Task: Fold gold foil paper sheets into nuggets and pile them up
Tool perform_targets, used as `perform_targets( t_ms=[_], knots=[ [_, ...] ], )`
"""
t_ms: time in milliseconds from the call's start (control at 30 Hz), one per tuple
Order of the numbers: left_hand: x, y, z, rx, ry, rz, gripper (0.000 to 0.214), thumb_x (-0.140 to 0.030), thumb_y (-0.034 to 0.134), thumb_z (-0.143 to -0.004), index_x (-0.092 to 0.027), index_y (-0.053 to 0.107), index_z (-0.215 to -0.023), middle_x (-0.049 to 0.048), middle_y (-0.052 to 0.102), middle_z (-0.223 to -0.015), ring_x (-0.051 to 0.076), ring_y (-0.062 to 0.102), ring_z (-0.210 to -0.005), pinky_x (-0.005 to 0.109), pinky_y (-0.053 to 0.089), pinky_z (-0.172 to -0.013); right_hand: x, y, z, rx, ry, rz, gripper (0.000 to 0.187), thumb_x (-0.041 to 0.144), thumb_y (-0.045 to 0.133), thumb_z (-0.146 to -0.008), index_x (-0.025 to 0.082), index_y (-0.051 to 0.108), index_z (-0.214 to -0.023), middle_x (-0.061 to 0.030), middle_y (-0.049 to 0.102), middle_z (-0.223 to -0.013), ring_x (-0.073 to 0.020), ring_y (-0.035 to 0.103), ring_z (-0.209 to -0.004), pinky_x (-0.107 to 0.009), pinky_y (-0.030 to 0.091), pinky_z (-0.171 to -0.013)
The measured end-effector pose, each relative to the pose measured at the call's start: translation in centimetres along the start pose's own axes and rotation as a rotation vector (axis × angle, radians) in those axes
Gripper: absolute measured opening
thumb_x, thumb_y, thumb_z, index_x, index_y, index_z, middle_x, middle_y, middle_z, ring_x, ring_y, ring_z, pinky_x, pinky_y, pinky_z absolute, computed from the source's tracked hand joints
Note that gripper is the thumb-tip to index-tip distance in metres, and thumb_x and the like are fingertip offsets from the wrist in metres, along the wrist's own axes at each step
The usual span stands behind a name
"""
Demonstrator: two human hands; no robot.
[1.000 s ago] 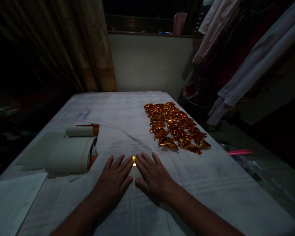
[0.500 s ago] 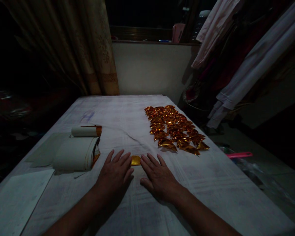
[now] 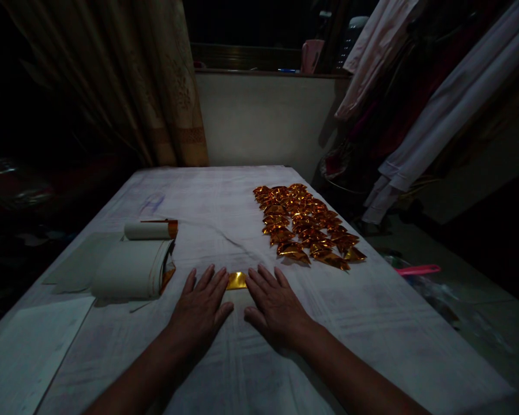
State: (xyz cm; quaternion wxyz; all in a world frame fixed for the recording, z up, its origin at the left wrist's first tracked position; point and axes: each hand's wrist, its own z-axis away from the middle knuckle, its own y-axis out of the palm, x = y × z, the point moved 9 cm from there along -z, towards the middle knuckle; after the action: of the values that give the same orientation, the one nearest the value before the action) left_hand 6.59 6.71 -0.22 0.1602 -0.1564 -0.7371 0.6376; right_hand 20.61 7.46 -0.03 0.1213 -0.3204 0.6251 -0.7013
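Note:
A flat strip of gold foil paper (image 3: 236, 280) lies on the cloth-covered table (image 3: 225, 196), its middle showing between my hands. My left hand (image 3: 203, 300) rests palm down with its fingers over the strip's left end. Over the right end lie the fingers of my right hand (image 3: 273, 302), also flat and palm down. Both hands hide the ends of the strip. To the right, beyond my right hand, several folded gold foil ingots (image 3: 303, 225) sit in rows.
Left of my hands are a bent stack of pale paper sheets (image 3: 125, 271) and a smaller roll (image 3: 147, 231) with an orange-gold edge. A white sheet (image 3: 30, 340) lies at the near left. Clothes (image 3: 441, 115) hang at the right, and a pink handle (image 3: 419, 270) shows beside the table.
My fingers lie slightly further apart, and more of the gold strip shows between them. The strip catches more light. The whole view has shifted slightly.

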Motion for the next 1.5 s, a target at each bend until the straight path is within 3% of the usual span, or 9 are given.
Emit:
perform_targets(
  t_ms=[133,233,567,700,833,933,1133,1333,1500],
  knots=[
    [-0.3,0.2,-0.2,-0.030,0.007,-0.031,0.059,-0.052,0.037,-0.102,-0.020,0.048,-0.150,0.0100,0.053,-0.151,0.032,0.042,-0.143,0.056,0.020,-0.120,1.5,-0.4,-1.9,-0.085,-0.028,0.038,0.065,0.057,0.042,-0.102,0.016,0.042,-0.153,-0.0158,0.034,-0.161,-0.0349,0.026,-0.151,-0.063,0.016,-0.121],
    [-0.3,0.4,0.0,-0.053,0.009,-0.045,0.057,-0.048,0.035,-0.103,-0.021,0.045,-0.152,0.0088,0.053,-0.151,0.032,0.043,-0.143,0.055,0.020,-0.120,2.2,-0.2,-2.8,-0.071,-0.039,0.001,0.065,0.055,0.039,-0.103,0.015,0.039,-0.154,-0.0140,0.036,-0.160,-0.0323,0.027,-0.151,-0.060,0.017,-0.122],
    [-0.4,-0.2,-0.2,-0.058,-0.022,-0.006,0.051,-0.039,0.036,-0.102,-0.020,0.051,-0.146,0.0067,0.054,-0.151,0.033,0.043,-0.143,0.058,0.019,-0.119,-1.2,0.0,-0.4,-0.069,0.092,0.053,0.066,0.054,0.046,-0.101,0.016,0.039,-0.154,-0.0133,0.033,-0.161,-0.0348,0.023,-0.152,-0.063,0.015,-0.121],
    [-0.4,-0.4,-0.3,-0.043,-0.046,0.010,0.049,-0.039,0.038,-0.102,-0.020,0.055,-0.144,0.0061,0.054,-0.150,0.032,0.044,-0.142,0.056,0.021,-0.119,0.7,0.1,-1.0,-0.118,0.024,0.053,0.066,0.053,0.045,-0.102,0.015,0.038,-0.155,-0.0142,0.032,-0.162,-0.0345,0.022,-0.152,-0.064,0.013,-0.121],
    [-0.3,-0.4,-0.2,-0.056,-0.058,0.018,0.047,-0.034,0.038,-0.102,-0.023,0.054,-0.144,0.0053,0.055,-0.150,0.031,0.045,-0.142,0.057,0.023,-0.118,2.9,0.7,-1.1,-0.066,-0.100,-0.005,0.067,0.054,0.041,-0.103,0.016,0.032,-0.157,-0.0117,0.033,-0.162,-0.0301,0.024,-0.152,-0.061,0.014,-0.123],
    [-0.3,-0.7,-0.1,-0.088,-0.057,0.018,0.046,-0.030,0.041,-0.101,-0.024,0.054,-0.144,0.0054,0.057,-0.148,0.032,0.046,-0.140,0.058,0.025,-0.116,1.9,0.8,-0.4,-0.028,-0.043,-0.007,0.066,0.053,0.043,-0.102,0.017,0.034,-0.156,-0.0117,0.033,-0.162,-0.0317,0.024,-0.152,-0.062,0.015,-0.122],
    [0.2,-2.0,-0.3,-0.169,-0.052,0.061,0.035,-0.027,0.051,-0.098,-0.024,0.065,-0.130,0.0085,0.067,-0.134,0.034,0.056,-0.127,0.059,0.034,-0.109,-0.3,0.4,1.0,-0.085,0.028,0.002,0.062,0.047,0.050,-0.101,0.020,0.038,-0.155,-0.0103,0.036,-0.161,-0.0331,0.027,-0.150,-0.062,0.016,-0.121],
    [0.7,-3.5,-0.6,-0.243,-0.044,0.140,0.019,-0.027,0.057,-0.096,-0.023,0.073,-0.105,0.0058,0.073,-0.095,0.025,0.064,-0.087,0.043,0.048,-0.086,0.2,-1.2,-0.2,-0.190,0.062,-0.043,0.044,0.031,0.062,-0.095,0.019,0.058,-0.137,-0.0116,0.057,-0.145,-0.0301,0.046,-0.137,-0.051,0.033,-0.115],
    [0.9,-3.3,-0.8,-0.242,-0.069,0.109,0.017,-0.026,0.057,-0.097,-0.023,0.073,-0.102,0.0047,0.071,-0.089,0.024,0.063,-0.083,0.040,0.046,-0.080,-0.3,-2.3,-1.8,-0.175,0.158,-0.003,0.026,0.024,0.065,-0.093,0.024,0.069,-0.118,-0.0081,0.069,-0.119,-0.0247,0.060,-0.108,-0.037,0.046,-0.092]
  ],
)
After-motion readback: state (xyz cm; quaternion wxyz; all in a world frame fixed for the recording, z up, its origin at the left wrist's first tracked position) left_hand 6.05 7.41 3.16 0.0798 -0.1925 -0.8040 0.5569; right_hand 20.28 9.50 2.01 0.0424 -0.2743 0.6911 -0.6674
